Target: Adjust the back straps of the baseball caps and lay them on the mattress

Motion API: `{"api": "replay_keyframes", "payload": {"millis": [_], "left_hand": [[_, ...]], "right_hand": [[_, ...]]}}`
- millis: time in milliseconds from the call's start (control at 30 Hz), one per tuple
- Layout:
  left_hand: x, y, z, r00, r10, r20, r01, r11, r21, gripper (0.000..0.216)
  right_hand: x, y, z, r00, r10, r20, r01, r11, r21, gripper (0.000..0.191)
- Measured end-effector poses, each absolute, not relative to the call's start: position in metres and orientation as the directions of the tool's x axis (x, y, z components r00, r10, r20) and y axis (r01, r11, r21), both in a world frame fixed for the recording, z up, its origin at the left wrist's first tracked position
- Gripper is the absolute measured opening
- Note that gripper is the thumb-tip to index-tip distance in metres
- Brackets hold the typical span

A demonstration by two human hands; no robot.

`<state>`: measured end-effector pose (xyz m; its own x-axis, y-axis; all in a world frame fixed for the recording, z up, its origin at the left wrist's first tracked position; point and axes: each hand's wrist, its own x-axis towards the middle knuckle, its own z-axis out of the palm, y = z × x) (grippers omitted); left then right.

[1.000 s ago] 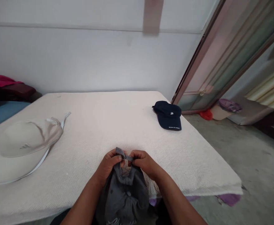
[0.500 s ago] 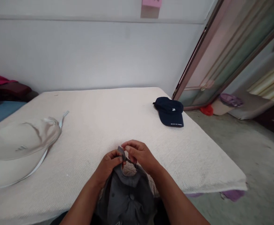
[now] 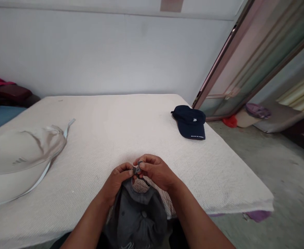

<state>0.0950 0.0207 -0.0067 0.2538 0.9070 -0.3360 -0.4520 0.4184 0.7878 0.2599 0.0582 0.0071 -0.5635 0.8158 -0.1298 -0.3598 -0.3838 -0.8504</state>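
Observation:
A grey cap [image 3: 137,216] lies at the near edge of the white mattress [image 3: 121,138], its back strap turned away from me. My left hand [image 3: 117,181] pinches the left end of the strap. My right hand [image 3: 155,171] pinches the other end right beside it, fingertips almost meeting over the strap's small buckle. A navy cap [image 3: 190,121] rests at the mattress's far right. A wide-brimmed beige sun hat [image 3: 19,155] with pale ribbons lies at the left.
A white wall runs behind the mattress. Sliding glass doors [image 3: 248,58] stand at the right, with a grey concrete floor [image 3: 279,180] beside the mattress. Red and dark folded cloth [image 3: 3,90] is piled at the far left.
My right hand has slid left along the strap until it meets my left hand. The strap's free end, sticking up before, is now tucked between my fingers. The view tilted slightly.

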Motion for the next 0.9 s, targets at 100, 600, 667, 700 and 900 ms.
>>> {"api": "replay_keyframes", "payload": {"millis": [100, 600, 667, 700, 900], "left_hand": [[0.0955, 0.0198, -0.0068, 0.243, 0.897, -0.369, -0.459, 0.442, 0.771, 0.01], [0.0978, 0.0185, -0.0079, 0.257, 0.887, -0.383, -0.475, 0.461, 0.749, 0.01], [0.0978, 0.0185, -0.0077, 0.254, 0.886, -0.389, -0.474, 0.465, 0.748, 0.01], [0.0976, 0.0185, -0.0078, 0.254, 0.884, -0.392, -0.473, 0.467, 0.748, 0.01], [0.0969, 0.0196, -0.0078, 0.226, 0.885, -0.407, -0.461, 0.466, 0.756, 0.012]], "right_hand": [[0.2615, 0.0572, 0.0065, -0.558, 0.818, -0.139, -0.352, -0.385, -0.853, 0.021], [0.258, 0.0543, 0.0059, -0.515, 0.848, -0.122, -0.344, -0.335, -0.877, 0.013], [0.2577, 0.0547, 0.0044, -0.507, 0.851, -0.137, -0.309, -0.328, -0.893, 0.011], [0.2577, 0.0549, 0.0037, -0.504, 0.852, -0.141, -0.291, -0.321, -0.901, 0.011], [0.2585, 0.0565, 0.0021, -0.489, 0.862, -0.133, -0.213, -0.266, -0.94, 0.009]]}}
